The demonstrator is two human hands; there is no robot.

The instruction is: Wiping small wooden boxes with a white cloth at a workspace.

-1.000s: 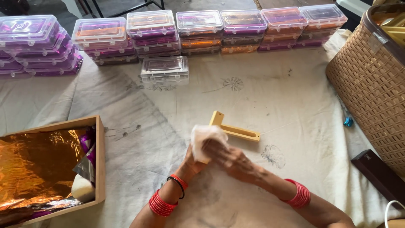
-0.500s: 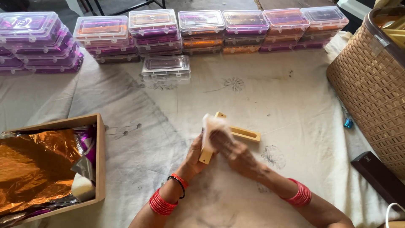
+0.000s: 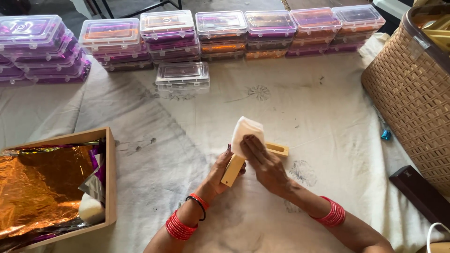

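My left hand grips a pale yellow wooden piece shaped like a short bar with a slotted arm sticking out to the right. My right hand presses a white cloth pad against the top of that piece. Both wrists carry red bangles. The hands work just above a white stained sheet at the centre of the view.
Stacks of clear plastic boxes with purple and orange contents line the far edge, one lone box in front. A wooden crate with orange foil sits left. A woven basket and a dark flat box stand right.
The wooden piece has turned in my left hand so its long bar points down-left, and my right hand has slid the white cloth up over its top end.
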